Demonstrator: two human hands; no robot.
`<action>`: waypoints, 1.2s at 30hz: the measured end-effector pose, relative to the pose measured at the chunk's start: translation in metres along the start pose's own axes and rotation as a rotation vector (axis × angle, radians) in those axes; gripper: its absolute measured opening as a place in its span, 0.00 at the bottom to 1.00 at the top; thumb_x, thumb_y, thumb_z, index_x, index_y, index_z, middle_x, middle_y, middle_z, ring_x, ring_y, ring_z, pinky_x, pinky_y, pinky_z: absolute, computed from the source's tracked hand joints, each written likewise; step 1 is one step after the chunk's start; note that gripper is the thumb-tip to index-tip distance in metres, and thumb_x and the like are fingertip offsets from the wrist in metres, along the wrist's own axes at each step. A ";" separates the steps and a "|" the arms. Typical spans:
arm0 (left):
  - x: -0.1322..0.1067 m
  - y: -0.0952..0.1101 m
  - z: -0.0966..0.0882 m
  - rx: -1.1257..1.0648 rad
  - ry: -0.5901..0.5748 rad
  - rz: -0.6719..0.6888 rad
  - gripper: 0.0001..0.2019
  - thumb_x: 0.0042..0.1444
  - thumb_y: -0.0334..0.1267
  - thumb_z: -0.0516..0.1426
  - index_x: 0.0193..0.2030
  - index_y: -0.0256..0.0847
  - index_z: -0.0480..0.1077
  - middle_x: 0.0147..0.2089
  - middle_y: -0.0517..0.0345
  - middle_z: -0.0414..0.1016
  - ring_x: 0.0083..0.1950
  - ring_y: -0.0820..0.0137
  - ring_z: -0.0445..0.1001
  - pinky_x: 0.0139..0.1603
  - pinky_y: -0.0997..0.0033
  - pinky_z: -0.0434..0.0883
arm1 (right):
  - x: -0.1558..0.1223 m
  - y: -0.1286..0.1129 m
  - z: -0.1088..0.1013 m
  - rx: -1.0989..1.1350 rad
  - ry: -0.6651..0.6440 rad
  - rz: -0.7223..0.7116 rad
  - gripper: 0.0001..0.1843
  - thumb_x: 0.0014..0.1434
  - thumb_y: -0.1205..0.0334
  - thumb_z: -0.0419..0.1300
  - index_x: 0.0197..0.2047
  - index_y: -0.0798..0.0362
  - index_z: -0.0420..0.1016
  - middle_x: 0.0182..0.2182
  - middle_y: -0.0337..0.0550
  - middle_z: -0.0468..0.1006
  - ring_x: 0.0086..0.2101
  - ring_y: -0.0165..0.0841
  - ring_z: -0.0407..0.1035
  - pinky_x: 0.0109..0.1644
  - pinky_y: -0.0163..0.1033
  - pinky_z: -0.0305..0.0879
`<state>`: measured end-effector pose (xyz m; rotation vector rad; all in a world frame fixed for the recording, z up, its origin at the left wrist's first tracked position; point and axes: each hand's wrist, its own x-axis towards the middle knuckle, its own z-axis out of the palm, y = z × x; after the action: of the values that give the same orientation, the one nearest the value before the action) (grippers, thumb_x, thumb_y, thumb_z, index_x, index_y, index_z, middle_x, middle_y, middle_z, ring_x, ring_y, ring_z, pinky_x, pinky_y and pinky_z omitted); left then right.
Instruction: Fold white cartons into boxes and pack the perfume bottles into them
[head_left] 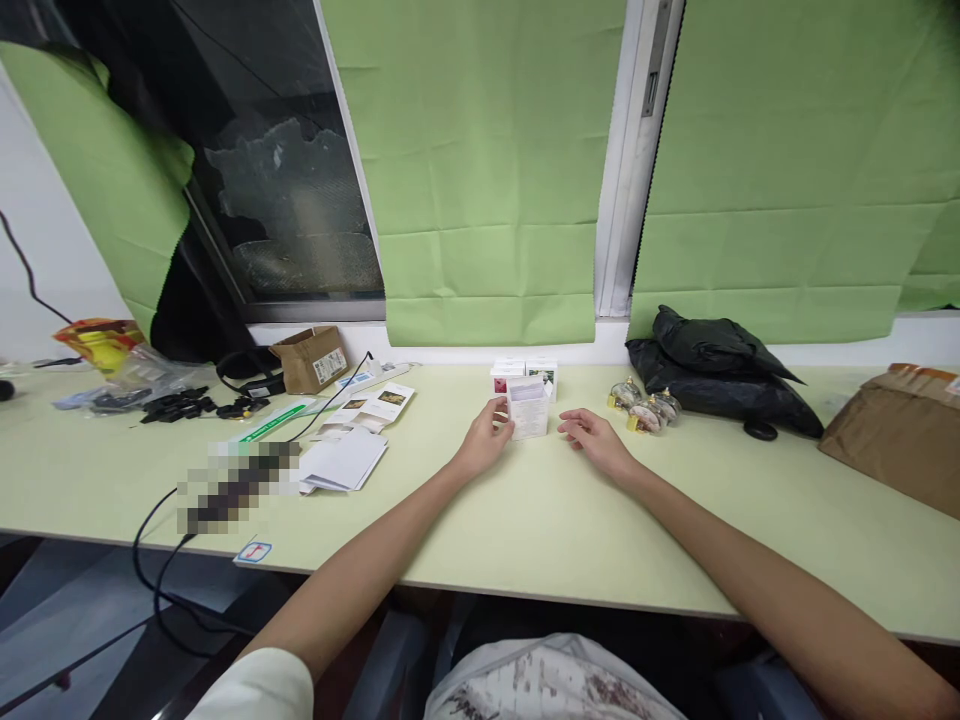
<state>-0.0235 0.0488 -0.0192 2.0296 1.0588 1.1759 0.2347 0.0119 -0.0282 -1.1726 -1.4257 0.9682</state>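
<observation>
A small white box point(529, 408) with its top flaps open stands upright on the pale green table point(540, 520). My left hand point(486, 438) grips the box's left side with thumb and fingers. Just to the right of the box, my right hand point(594, 437) hovers over the table with its fingers loosely spread and nothing in it. Two more small boxes point(523, 374) stand right behind the open one, by the wall. Several small glass bottles with gold caps point(643, 410) lie to the right of my right hand.
A black plastic bag point(720, 380) lies at the back right, a brown cardboard box point(892, 435) at the far right. On the left are leaflets and papers point(346, 455), a small cardboard box point(311, 358), black cables, a power strip and a plastic bag. Green blinds cover the window.
</observation>
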 end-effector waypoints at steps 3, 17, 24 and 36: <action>0.000 0.000 -0.001 0.002 -0.003 -0.006 0.22 0.65 0.37 0.55 0.65 0.47 0.61 0.59 0.50 0.73 0.52 0.66 0.74 0.50 0.64 0.73 | 0.001 0.000 -0.001 -0.005 0.018 0.006 0.18 0.58 0.50 0.63 0.49 0.50 0.77 0.43 0.46 0.83 0.40 0.37 0.75 0.45 0.44 0.72; 0.001 0.000 -0.002 0.017 0.034 -0.017 0.24 0.64 0.35 0.55 0.66 0.46 0.60 0.59 0.49 0.73 0.51 0.66 0.74 0.48 0.65 0.73 | -0.001 -0.010 -0.016 -0.573 0.098 -0.236 0.18 0.67 0.51 0.55 0.55 0.46 0.76 0.43 0.44 0.82 0.38 0.38 0.73 0.46 0.45 0.67; 0.001 -0.007 -0.001 0.003 0.043 0.001 0.25 0.67 0.40 0.55 0.68 0.46 0.57 0.61 0.48 0.70 0.52 0.66 0.73 0.49 0.65 0.72 | 0.012 -0.010 -0.045 -0.722 0.399 -0.288 0.16 0.68 0.57 0.51 0.50 0.52 0.76 0.41 0.48 0.82 0.38 0.42 0.73 0.45 0.45 0.64; -0.001 -0.005 -0.001 0.035 0.057 0.009 0.27 0.68 0.50 0.57 0.69 0.47 0.58 0.63 0.47 0.68 0.53 0.64 0.71 0.49 0.63 0.72 | 0.009 -0.029 -0.086 -1.174 0.635 -0.086 0.16 0.71 0.56 0.50 0.49 0.55 0.75 0.43 0.57 0.80 0.40 0.44 0.73 0.42 0.43 0.61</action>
<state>-0.0262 0.0506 -0.0234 2.0407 1.1062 1.2352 0.3148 0.0134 0.0158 -1.9707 -1.4510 -0.4461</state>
